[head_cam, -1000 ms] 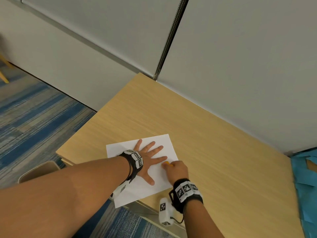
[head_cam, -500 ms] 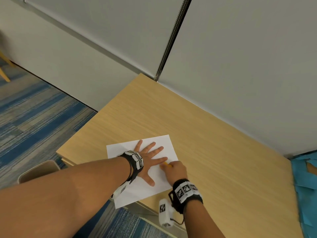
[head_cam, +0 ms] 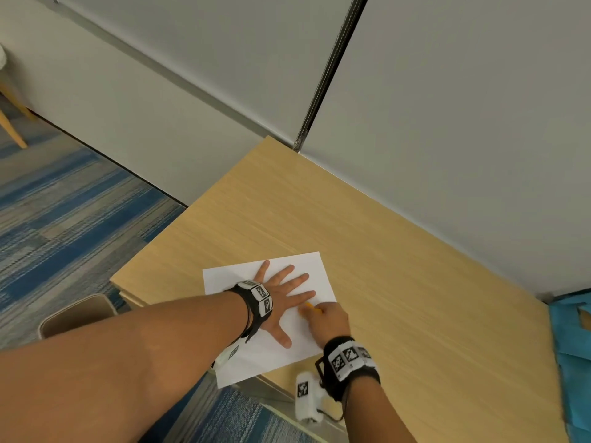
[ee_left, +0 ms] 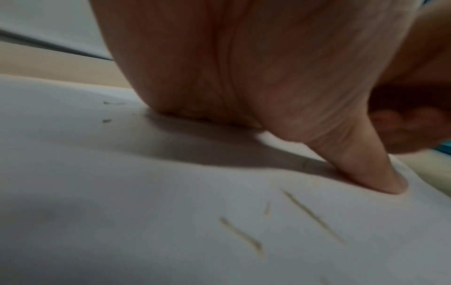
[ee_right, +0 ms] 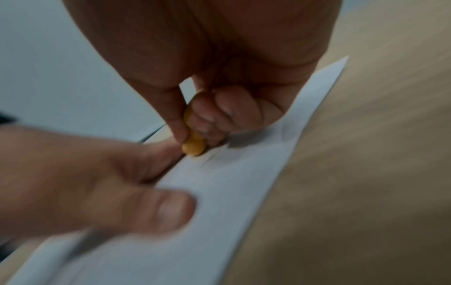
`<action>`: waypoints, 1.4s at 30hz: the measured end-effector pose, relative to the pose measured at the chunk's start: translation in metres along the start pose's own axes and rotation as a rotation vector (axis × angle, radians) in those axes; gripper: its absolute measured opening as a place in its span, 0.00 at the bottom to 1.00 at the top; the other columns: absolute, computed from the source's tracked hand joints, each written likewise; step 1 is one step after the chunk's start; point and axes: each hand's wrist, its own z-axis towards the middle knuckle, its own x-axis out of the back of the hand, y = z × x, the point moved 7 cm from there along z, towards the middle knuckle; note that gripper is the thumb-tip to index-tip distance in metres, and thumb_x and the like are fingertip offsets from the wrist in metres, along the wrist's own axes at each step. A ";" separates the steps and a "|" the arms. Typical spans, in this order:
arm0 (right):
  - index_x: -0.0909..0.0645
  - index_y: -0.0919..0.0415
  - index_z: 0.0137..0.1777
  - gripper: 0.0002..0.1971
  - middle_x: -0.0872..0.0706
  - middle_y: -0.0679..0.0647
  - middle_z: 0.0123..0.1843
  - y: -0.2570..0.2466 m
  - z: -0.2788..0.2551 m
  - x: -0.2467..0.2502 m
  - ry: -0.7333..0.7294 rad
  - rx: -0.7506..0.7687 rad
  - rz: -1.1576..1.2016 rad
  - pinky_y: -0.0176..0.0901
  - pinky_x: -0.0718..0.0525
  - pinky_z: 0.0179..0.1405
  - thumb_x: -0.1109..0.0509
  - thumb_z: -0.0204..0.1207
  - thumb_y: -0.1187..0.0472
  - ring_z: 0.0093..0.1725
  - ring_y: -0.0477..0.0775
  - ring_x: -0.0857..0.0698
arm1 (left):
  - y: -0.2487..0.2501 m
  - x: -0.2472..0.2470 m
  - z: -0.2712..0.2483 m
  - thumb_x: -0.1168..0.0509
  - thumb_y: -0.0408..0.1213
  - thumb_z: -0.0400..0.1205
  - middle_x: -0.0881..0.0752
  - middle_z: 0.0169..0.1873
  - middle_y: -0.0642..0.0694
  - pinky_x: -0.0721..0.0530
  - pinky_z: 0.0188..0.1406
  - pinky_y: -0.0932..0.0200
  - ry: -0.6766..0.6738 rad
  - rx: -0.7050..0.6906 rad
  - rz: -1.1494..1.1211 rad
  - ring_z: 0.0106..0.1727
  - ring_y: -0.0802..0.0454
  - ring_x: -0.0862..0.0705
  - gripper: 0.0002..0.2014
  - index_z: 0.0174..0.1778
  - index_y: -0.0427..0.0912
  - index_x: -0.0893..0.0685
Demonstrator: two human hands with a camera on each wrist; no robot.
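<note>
A white sheet of paper (head_cam: 307,340) lies near the front left corner of the wooden table (head_cam: 399,282), its near edge overhanging. My left hand (head_cam: 281,292) is spread flat on the paper, fingers straight and splayed, pressing it down. My right hand (head_cam: 326,318) pinches a short orange crayon (head_cam: 311,307) with its tip on the paper beside the left index finger. In the right wrist view the crayon (ee_right: 194,142) sits between thumb and curled fingers, touching the paper (ee_right: 219,192). Faint yellowish strokes (ee_left: 312,216) show on the paper (ee_left: 122,192) in the left wrist view.
The table stands against a grey partition wall (head_cam: 447,123). Blue striped carpet (head_cam: 64,212) lies to the left, with a chair back (head_cam: 76,314) by the table's corner. Blue material (head_cam: 572,346) sits at the table's right edge.
My right hand has slid the crayon a little leftward along the left index finger. The left hand and the paper have stayed put.
</note>
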 end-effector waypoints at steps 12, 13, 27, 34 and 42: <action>0.22 0.57 0.30 0.18 0.18 0.50 0.29 -0.009 -0.015 -0.017 -0.098 0.029 -0.084 0.42 0.27 0.28 0.28 0.78 0.50 0.29 0.51 0.21 | -0.003 -0.007 0.004 0.36 0.82 0.70 0.77 0.87 0.56 0.70 0.77 0.16 0.005 0.016 0.007 0.87 0.41 0.77 0.64 0.88 0.61 0.72; 0.23 0.56 0.29 0.19 0.18 0.50 0.29 -0.008 -0.015 -0.019 -0.110 0.028 -0.077 0.41 0.26 0.30 0.27 0.78 0.49 0.29 0.51 0.21 | -0.002 -0.005 0.005 0.37 0.82 0.70 0.77 0.87 0.56 0.69 0.78 0.16 0.010 0.009 0.009 0.87 0.41 0.77 0.64 0.88 0.61 0.73; 0.20 0.59 0.32 0.17 0.15 0.54 0.33 -0.013 -0.005 -0.008 -0.079 0.020 -0.102 0.43 0.24 0.33 0.27 0.77 0.50 0.32 0.55 0.19 | -0.005 -0.010 0.006 0.36 0.83 0.69 0.76 0.87 0.56 0.70 0.78 0.17 0.029 0.009 -0.001 0.87 0.42 0.77 0.64 0.88 0.62 0.72; 0.19 0.59 0.31 0.17 0.14 0.54 0.33 -0.006 0.004 0.008 -0.044 -0.040 -0.059 0.46 0.19 0.37 0.26 0.76 0.49 0.35 0.59 0.16 | -0.003 -0.008 0.005 0.35 0.82 0.69 0.76 0.87 0.57 0.69 0.78 0.17 0.019 0.008 -0.020 0.87 0.43 0.77 0.65 0.88 0.63 0.71; 0.18 0.61 0.33 0.15 0.14 0.55 0.35 -0.009 0.009 0.013 0.001 -0.033 -0.042 0.44 0.20 0.37 0.26 0.76 0.51 0.35 0.57 0.17 | -0.003 -0.009 0.006 0.34 0.82 0.68 0.76 0.87 0.57 0.70 0.78 0.17 0.008 0.005 -0.029 0.87 0.43 0.77 0.65 0.88 0.63 0.72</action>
